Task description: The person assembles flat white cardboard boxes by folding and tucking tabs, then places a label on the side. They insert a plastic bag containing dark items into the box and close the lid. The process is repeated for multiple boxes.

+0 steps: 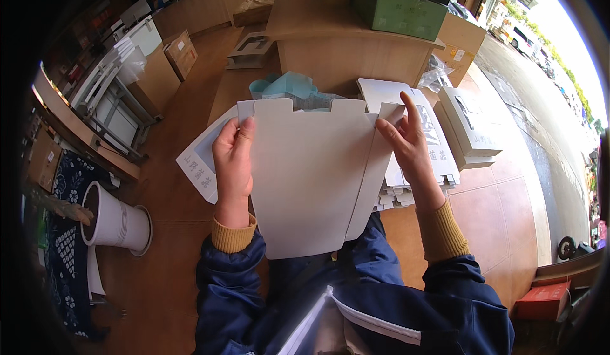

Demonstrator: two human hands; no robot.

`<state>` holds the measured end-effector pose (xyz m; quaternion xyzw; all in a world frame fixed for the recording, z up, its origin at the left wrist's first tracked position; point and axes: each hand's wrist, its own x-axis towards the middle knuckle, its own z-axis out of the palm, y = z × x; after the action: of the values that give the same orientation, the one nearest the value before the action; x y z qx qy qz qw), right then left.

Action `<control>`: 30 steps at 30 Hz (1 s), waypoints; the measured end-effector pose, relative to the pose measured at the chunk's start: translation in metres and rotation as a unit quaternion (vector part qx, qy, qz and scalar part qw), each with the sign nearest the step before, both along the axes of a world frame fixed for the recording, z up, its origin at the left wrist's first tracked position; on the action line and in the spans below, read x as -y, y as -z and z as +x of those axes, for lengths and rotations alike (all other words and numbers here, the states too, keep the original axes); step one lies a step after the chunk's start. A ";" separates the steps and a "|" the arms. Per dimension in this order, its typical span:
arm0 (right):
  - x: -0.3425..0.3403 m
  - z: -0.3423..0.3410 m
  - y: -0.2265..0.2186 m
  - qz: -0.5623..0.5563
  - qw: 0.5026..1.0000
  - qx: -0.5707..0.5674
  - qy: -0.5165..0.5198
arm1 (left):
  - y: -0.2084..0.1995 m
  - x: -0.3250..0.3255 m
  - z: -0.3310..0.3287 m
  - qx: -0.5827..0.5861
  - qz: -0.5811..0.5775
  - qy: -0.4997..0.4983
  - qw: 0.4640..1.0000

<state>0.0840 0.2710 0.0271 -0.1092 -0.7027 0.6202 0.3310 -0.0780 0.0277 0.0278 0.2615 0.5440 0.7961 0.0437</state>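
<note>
A white cardboard box (pixel 311 177), partly folded with its plain lid panel toward me, stands over my lap. My left hand (pixel 234 155) pinches its upper left corner flap, thumb on the near face. At the upper right corner, my right hand (pixel 408 140) grips the side flap between thumb and fingers, with the index finger stretched upward. Tabs stick up along the box's far edge. Behind it shows crumpled light-blue sheet material (pixel 292 88). What lies inside the box is hidden by its panel.
Flat white cartons (pixel 419 126) are stacked to the right, beside a finished white box with a handle (pixel 470 123). Another printed white carton (pixel 206 158) lies left. A wooden counter (pixel 349 56) carries a green box (pixel 406 15). A white plant pot (pixel 117 218) stands far left.
</note>
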 end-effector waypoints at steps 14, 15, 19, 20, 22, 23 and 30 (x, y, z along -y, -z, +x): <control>-0.016 -0.013 -0.005 0.050 0.998 0.035 0.017 | -0.008 0.001 0.018 0.088 -0.020 0.125 0.988; -0.018 -0.013 -0.001 0.045 0.997 0.053 0.023 | -0.003 0.001 0.017 0.096 -0.021 0.128 0.987; -0.032 -0.022 0.016 0.007 0.999 0.027 -0.015 | 0.016 -0.003 -0.005 0.098 -0.051 0.158 0.981; -0.036 -0.026 0.019 0.011 0.999 0.047 -0.018 | 0.020 -0.004 -0.013 0.111 -0.048 0.167 0.978; -0.046 -0.040 0.020 0.022 0.998 0.039 -0.041 | 0.025 -0.008 -0.030 0.107 -0.031 0.171 0.979; -0.049 -0.046 0.021 0.021 0.998 0.021 -0.057 | 0.027 -0.009 -0.036 0.125 -0.041 0.158 0.979; -0.054 -0.060 0.034 -0.049 0.996 0.041 -0.069 | 0.028 -0.007 -0.067 0.131 -0.026 0.155 0.979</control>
<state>0.0241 0.3246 -0.0067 -0.1018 -0.6901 0.6704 0.2531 -0.1453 0.0349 0.0001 0.2347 0.5070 0.7926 0.2443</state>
